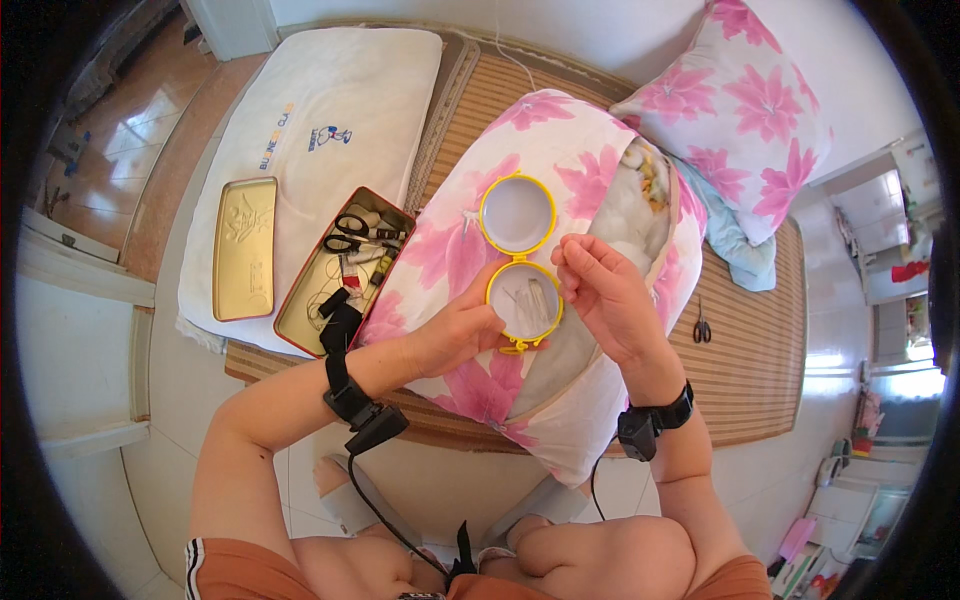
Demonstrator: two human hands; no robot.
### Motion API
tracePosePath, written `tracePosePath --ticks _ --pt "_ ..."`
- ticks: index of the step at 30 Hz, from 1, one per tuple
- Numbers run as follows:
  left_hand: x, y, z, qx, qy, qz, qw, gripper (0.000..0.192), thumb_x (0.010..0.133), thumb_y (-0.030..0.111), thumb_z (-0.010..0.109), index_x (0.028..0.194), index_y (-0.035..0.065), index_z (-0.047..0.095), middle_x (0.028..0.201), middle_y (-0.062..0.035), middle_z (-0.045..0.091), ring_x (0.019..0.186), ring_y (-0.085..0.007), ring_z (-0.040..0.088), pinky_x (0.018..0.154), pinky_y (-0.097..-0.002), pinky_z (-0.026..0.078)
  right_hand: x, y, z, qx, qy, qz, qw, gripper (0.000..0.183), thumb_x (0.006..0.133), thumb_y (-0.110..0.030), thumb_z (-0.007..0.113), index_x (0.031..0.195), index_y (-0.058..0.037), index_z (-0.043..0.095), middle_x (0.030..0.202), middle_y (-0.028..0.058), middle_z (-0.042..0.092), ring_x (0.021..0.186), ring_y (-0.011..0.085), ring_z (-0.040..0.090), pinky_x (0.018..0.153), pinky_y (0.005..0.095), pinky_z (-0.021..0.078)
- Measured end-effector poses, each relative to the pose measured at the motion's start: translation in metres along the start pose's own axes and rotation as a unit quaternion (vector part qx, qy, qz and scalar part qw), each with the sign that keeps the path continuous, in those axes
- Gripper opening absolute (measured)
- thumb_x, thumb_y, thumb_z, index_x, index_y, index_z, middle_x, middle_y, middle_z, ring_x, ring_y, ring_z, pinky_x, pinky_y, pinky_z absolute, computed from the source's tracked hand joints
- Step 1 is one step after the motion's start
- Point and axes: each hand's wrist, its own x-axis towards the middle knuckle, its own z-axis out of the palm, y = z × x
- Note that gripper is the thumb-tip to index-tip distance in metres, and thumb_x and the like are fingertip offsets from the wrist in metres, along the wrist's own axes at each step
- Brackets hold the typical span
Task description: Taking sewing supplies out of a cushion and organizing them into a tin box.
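Observation:
My left hand [461, 326] holds a small round yellow-rimmed case [524, 301] whose hinged lid [517, 214] stands open away from me. Several needles or pins lie in its base. Just right of the case is my right hand [607, 296], thumb and fingertips pinched together; whether something thin is between them is too small to tell. Both hands are over a pink-flowered white pillow [480, 247]. An opening along its right side shows white stuffing [630, 217] with some yellowish bits.
Left of the pillow, a red-edged sewing tin [300, 337] holds black-handled scissors [349, 234], thread and spools. Its gold lid [245, 251] lies on a white cushion [360, 82]. Small dark scissors [702, 328] rest on the striped mat [750, 360]; another flowered pillow [742, 105] leans behind.

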Motion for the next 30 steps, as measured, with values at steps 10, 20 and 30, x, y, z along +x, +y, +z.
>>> tracePosePath --ticks 10,20,30 --pt "0.0010 -0.0008 -0.0017 -0.008 -0.006 -0.001 1.000 0.076 0.079 -0.001 0.036 0.149 0.0193 0.015 0.142 -0.0097 0.036 0.128 -0.0252 0.046 0.103 -0.0518 0.044 0.0061 0.0078 -0.0022 -0.021 0.012 -0.021 0.999 0.017 0.100 -0.022 0.053 0.103 -0.0054 0.056 0.090 0.0018 0.062 0.073 0.0056 0.048 0.068 0.0198 0.0413" --pt "0.0009 -0.0009 -0.0010 -0.005 0.002 -0.001 1.000 0.079 0.075 -0.002 0.037 0.149 0.0184 0.016 0.143 -0.0103 0.034 0.130 -0.0262 0.043 0.104 -0.0519 0.045 0.0055 0.0068 -0.0017 -0.076 0.022 -0.041 0.996 0.022 0.095 -0.015 0.059 0.112 -0.0010 0.055 0.097 0.0061 0.069 0.077 0.0058 0.054 0.071 0.0201 0.0441" --pt "0.0009 0.0015 0.0020 0.005 0.003 -0.003 1.000 0.080 0.075 -0.002 0.036 0.149 0.0182 0.014 0.143 -0.0111 0.033 0.130 -0.0266 0.044 0.104 -0.0518 0.045 0.0054 0.0071 -0.0017 -0.075 0.025 -0.033 0.996 0.023 0.094 -0.015 0.061 0.112 -0.0010 0.057 0.097 0.0070 0.069 0.078 0.0065 0.055 0.072 0.0204 0.0445"
